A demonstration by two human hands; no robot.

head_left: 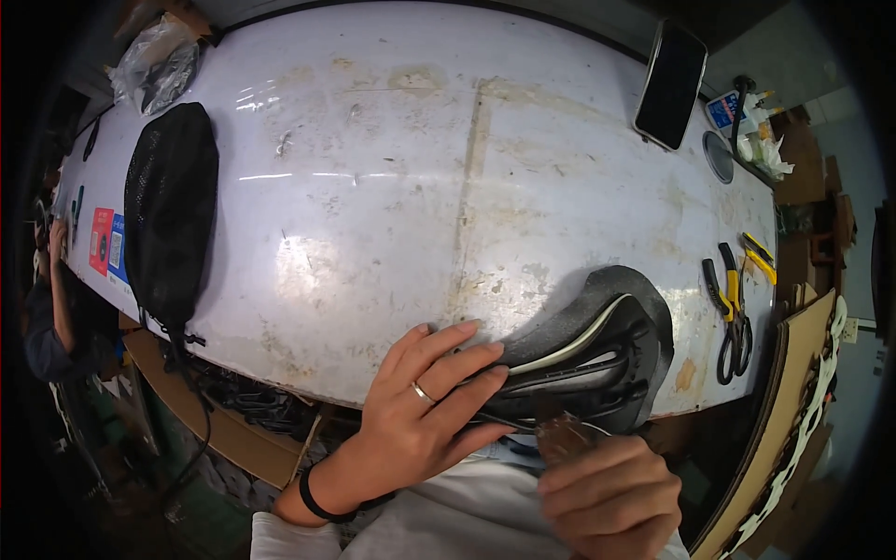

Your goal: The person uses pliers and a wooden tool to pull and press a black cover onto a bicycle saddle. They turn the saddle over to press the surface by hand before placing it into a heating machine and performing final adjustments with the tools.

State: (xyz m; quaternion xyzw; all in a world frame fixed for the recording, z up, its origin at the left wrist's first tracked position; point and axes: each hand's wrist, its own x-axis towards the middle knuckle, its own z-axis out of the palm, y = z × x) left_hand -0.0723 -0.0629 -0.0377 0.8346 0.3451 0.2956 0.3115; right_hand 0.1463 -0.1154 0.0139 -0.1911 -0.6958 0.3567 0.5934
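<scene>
A bicycle saddle (611,366) lies underside up at the table's near edge, its black plastic base showing. Dark grey cover material (661,334) flares out around its wide end, and a pale strip runs along one side. My left hand (420,411), with a ring and a black wristband, is closed over the narrow end, fingers across the top and thumb below. In a fist beside the saddle's near side, my right hand (611,499) grips a brown, glossy, wrapped-looking piece (563,439). The tip of that piece meets the saddle's edge; its exact kind is unclear.
Right of the saddle lie yellow-and-black pliers (731,285), black scissors (734,353) and a yellow cutter (761,258). A phone (670,84) stands at the far right. A black mesh bag (173,215) rests at the left, with another person's arm (62,289) beyond it.
</scene>
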